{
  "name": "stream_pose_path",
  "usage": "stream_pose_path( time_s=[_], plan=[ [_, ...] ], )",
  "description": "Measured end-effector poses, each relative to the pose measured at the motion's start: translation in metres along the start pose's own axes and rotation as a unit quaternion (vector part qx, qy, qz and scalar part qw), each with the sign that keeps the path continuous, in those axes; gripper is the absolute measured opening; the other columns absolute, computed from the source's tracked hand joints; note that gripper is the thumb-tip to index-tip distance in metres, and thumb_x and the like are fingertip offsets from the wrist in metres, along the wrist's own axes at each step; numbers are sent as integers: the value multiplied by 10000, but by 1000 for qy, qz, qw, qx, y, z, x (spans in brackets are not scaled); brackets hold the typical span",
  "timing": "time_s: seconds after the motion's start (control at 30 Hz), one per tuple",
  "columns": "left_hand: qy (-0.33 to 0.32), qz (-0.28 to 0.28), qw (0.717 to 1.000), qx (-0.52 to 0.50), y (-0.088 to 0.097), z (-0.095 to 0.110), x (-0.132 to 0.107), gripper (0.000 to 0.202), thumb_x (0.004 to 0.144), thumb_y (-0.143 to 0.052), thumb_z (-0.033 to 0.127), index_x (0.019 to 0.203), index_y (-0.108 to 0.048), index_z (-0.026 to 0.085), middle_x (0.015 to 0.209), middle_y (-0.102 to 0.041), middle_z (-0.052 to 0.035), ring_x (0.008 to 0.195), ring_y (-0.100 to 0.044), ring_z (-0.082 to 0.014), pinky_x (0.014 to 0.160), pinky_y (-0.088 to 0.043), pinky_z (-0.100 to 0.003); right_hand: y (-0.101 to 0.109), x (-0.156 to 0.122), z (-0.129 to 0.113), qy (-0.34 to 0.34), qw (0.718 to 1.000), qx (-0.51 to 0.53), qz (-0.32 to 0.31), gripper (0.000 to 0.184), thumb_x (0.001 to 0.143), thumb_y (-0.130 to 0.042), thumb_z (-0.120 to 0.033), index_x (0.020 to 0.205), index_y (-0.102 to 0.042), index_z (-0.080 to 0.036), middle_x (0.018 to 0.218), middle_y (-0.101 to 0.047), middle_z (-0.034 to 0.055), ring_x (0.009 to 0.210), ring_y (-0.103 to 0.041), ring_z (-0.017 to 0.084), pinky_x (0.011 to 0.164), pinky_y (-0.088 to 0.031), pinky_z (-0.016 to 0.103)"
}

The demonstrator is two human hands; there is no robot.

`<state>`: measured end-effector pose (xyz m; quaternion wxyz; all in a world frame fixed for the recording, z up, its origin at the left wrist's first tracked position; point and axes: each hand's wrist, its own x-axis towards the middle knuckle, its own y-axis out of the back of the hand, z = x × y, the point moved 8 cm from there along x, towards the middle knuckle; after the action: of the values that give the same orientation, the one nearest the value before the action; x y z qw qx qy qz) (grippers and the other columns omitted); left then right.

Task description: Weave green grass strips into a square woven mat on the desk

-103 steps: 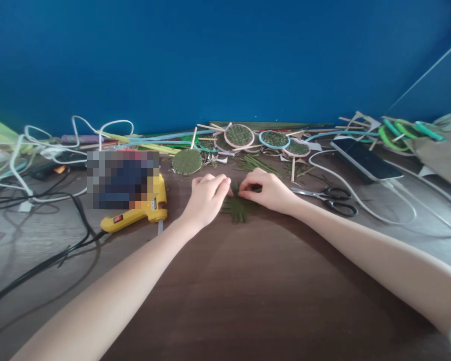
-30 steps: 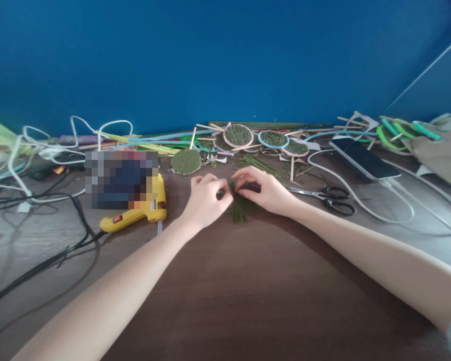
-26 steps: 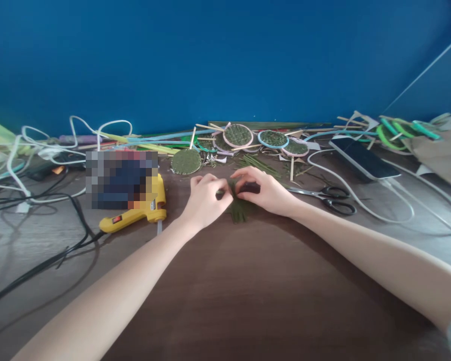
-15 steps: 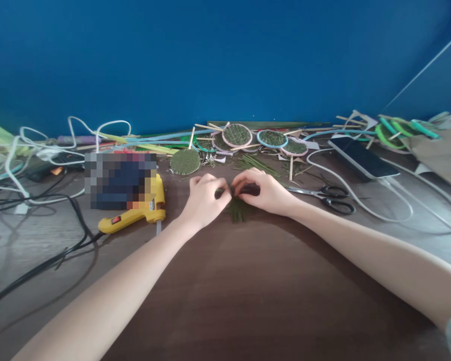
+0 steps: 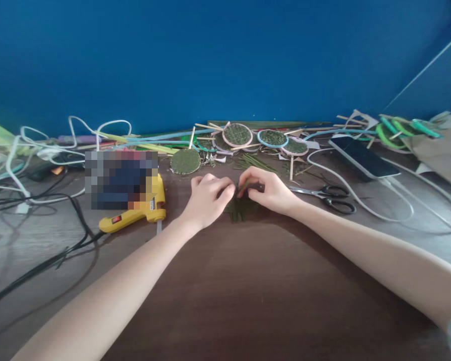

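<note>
On the brown table, a small bundle of dark green leaf strips [image 5: 237, 212] lies between my hands, its ends fanned toward me. My left hand [image 5: 211, 198] bends over the left side of the strips, thumb and fingertips together on them. My right hand [image 5: 267, 189] pinches a green strip at the bundle's upper right, with a gap between thumb and curled fingers. The hands cover much of the bundle. Just behind them lie loose green strips [image 5: 261, 161] and a round green fan [image 5: 185, 161] on a stick.
A yellow glue gun [image 5: 156, 200] lies left beside a blurred-out patch. Scissors [image 5: 328, 193] with black handles and a phone [image 5: 364, 155] on a white cable lie right. Several ringed round fans [image 5: 237, 135] line the blue wall [image 5: 225, 60]; black cords [image 5: 78, 220] run at left.
My right hand has shifted slightly right, away from my left fingertips, with a green strip in its pinch. My left fingers have lowered and flattened onto the bundle.
</note>
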<state>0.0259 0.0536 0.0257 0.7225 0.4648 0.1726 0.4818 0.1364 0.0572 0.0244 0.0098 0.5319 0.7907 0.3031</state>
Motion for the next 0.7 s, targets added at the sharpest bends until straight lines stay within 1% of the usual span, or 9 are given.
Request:
stream_pose_path(
  time_s=[0.13,0.23,0.37,0.53,0.7],
  plan=[
    [-3,-5,1000,5,-1,1,0,344,897,-277,321,757,-573,216,782,-622,25,915,-484,-178,882,-223,-382,1,0,1,0,1000,13,4,271,630,-418,-22,829,-505,-183,692,-655,-12,719,-641,151,753,-453,320],
    [0,0,1000,-4,-1,0,0,304,895,-285,299,813,-569,226,848,-633,37,908,-487,-164,898,-214,-378,2,-1,5,-11,1000,24,13,267,636,-409,-25,830,-498,-186,701,-646,-12,715,-642,150,746,-459,322],
    [-6,5,1000,3,-1,0,0,304,898,-287,298,800,-565,226,780,-603,35,903,-486,-163,897,-217,-373,2,-1,3,6,1000,19,19,308,614,-405,-10,853,-473,-191,751,-629,-5,734,-631,145,743,-465,314],
    [-13,4,1000,4,-2,-1,0,319,903,-296,324,791,-576,221,769,-601,26,915,-476,-169,891,-220,-379,-1,0,-2,36,998,-43,6,320,600,-457,-22,867,-444,-198,824,-589,12,796,-592,159,758,-457,328],
    [-13,2,1000,6,-3,-1,0,314,899,-305,320,769,-570,212,762,-601,22,911,-472,-172,880,-228,-379,0,-1,-5,44,998,-48,18,288,660,-525,-72,896,-431,-208,750,-586,-14,728,-578,141,740,-442,320]
  ],
)
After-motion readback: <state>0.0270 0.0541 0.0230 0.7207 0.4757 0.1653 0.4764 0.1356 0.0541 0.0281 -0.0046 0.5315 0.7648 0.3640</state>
